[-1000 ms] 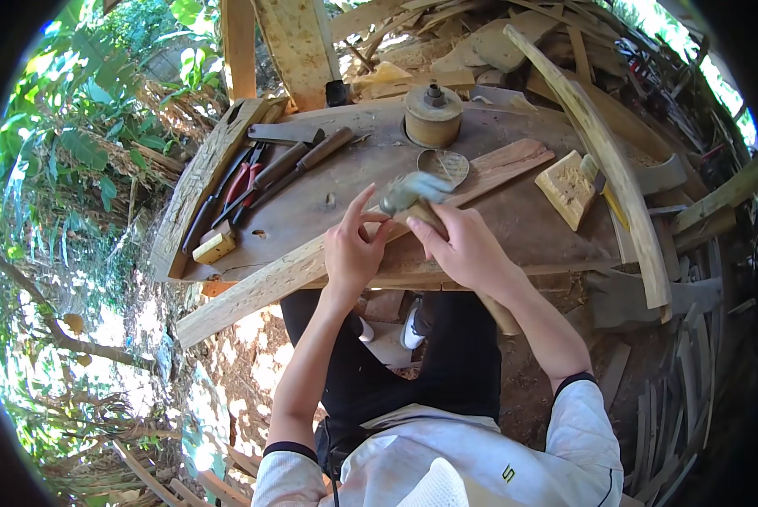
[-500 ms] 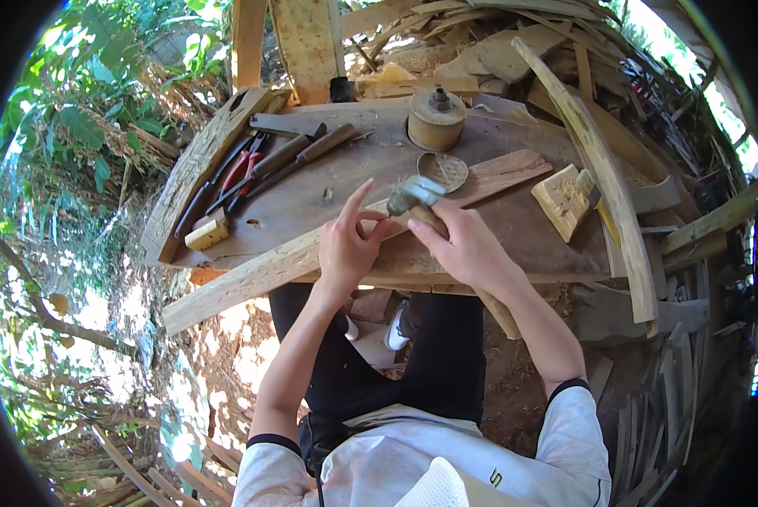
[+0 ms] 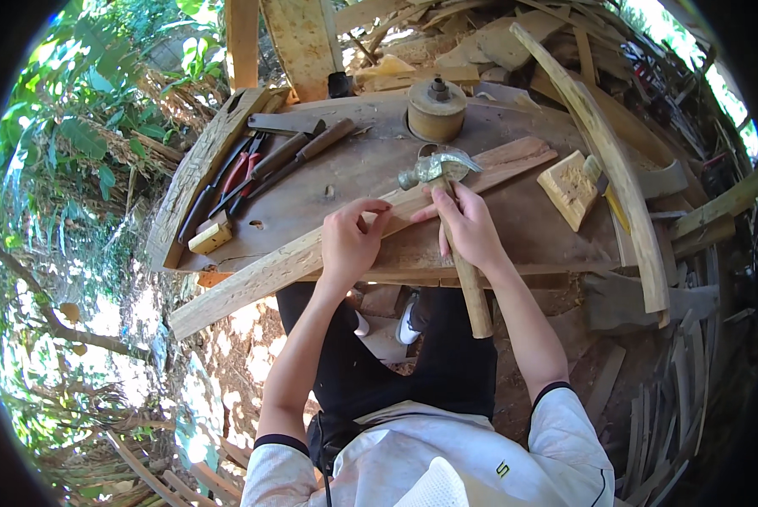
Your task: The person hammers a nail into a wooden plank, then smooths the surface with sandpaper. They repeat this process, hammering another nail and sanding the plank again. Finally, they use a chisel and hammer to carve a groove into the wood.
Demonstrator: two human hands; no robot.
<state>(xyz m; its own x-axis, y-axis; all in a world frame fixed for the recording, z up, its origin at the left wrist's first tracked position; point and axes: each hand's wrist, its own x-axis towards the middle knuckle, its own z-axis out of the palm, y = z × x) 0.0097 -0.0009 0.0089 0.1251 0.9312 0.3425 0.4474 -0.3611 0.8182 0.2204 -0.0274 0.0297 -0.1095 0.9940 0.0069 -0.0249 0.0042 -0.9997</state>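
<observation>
A long rough plank (image 3: 269, 266) lies slantwise across the workbench and juts past its near left corner. My right hand (image 3: 466, 224) is wrapped round the upper handle of a claw hammer (image 3: 466, 296), just below its metal head. The head sits above the plank, claw to the right, and the handle hangs down over the near edge. Just left of it, my left hand (image 3: 352, 241) rests at the plank with thumb and forefinger curled into a pinch. Whatever lies between those fingertips is too small to make out. The hammer head mostly covers a small round dish (image 3: 430, 149).
At the workbench's (image 3: 303, 198) left lie chisels (image 3: 324, 139), red-handled pliers (image 3: 242, 169) and a small wood block (image 3: 212, 237). A lidded round pot (image 3: 436, 110) stands at the back. Rightward are a wedge-shaped block (image 3: 569, 190), a yellow-handled tool (image 3: 616, 207) and a long curved stick (image 3: 616, 169).
The hammer has swung from tilted to nearly upright in my right hand, its head moving slightly right and up. My left forefinger, raised before, has curled down.
</observation>
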